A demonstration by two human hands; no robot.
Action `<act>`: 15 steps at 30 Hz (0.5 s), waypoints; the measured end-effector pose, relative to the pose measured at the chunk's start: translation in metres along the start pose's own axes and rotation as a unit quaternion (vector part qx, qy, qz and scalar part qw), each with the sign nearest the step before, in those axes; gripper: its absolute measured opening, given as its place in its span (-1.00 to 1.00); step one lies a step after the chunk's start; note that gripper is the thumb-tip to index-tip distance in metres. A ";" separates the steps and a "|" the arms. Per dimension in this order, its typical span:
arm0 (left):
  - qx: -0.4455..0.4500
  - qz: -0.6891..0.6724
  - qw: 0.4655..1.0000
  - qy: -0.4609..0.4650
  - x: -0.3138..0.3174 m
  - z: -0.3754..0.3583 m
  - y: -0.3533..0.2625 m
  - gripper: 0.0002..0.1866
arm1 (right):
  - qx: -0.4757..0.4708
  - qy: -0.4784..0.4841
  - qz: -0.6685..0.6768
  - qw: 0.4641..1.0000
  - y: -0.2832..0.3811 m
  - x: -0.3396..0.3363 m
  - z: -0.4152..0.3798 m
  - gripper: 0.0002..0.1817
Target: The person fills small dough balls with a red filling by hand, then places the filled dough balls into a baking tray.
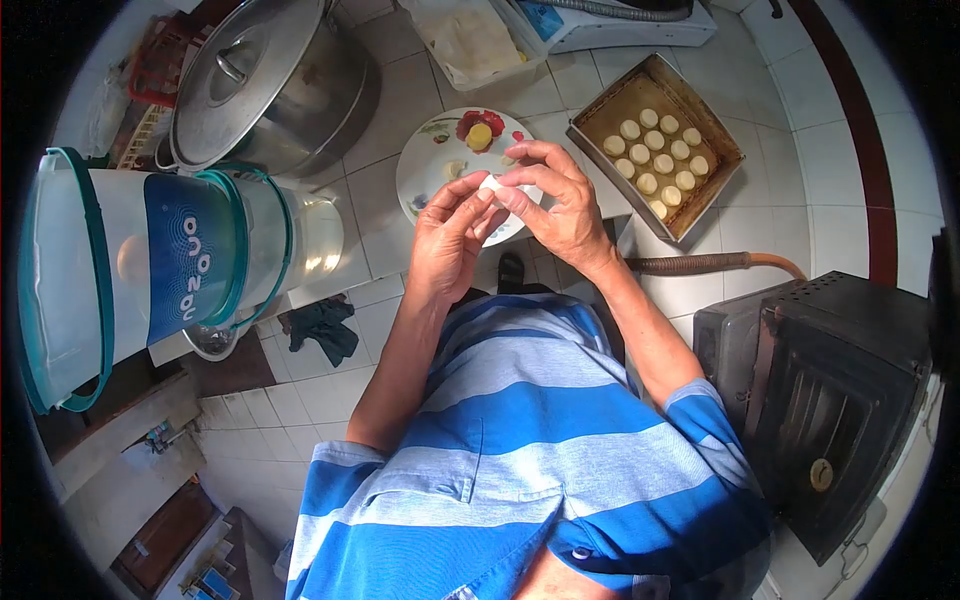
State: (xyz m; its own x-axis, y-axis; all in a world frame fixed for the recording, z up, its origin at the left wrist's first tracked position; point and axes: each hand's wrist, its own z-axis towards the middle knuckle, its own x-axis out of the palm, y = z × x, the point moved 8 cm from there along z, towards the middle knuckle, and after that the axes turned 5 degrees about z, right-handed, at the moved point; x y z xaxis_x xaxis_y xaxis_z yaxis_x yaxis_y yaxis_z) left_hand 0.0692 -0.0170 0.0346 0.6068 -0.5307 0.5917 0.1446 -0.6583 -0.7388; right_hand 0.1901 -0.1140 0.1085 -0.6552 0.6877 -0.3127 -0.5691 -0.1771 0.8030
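Observation:
A small white piece of dough (490,184) is pinched between the fingertips of my left hand (450,235) and my right hand (565,215). Both hands are raised over the near part of a white plate (420,175) with a red flower print. On that plate sit a yellow ball (479,136) and a small pale dough piece (454,169). My right fingers hide part of the plate's right side. To the right of my hands, a square metal baking tray (613,105) holds several round pale dough pieces (663,163), set in rows.
A large lidded steel pot (320,110) and clear plastic buckets (120,260) with green rims stand at the left. Behind the plate is a plastic container (465,45) beside a white appliance (620,22). A dark oven (835,400) stands at the right, near a hose (700,263).

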 end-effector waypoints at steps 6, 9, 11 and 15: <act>-0.037 -0.018 0.999 -0.010 0.003 0.004 0.001 -0.64 | 0.086 -0.018 0.114 0.990 -0.017 -0.002 0.002 -0.83; -0.036 -0.032 0.999 0.001 0.008 0.003 0.000 -0.65 | 0.041 -0.005 0.071 0.997 -0.008 -0.005 0.005 -0.83; -0.034 -0.037 0.999 0.011 0.011 0.005 0.002 -0.65 | 0.046 0.010 0.077 0.996 -0.017 0.000 0.001 -0.78; -0.035 -0.046 0.998 0.032 0.010 0.009 0.004 -0.65 | 0.340 -0.015 0.451 0.825 -0.056 0.029 -0.022 -0.66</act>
State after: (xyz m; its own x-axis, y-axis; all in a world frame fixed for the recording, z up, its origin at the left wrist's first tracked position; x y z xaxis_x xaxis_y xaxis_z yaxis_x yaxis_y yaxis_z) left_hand 0.0824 -0.0205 0.0343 0.5414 -0.4989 0.6768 0.1403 -0.7401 -0.6578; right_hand 0.1915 -0.0999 0.0431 -0.6416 0.5100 0.5729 0.5604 -0.1983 0.8041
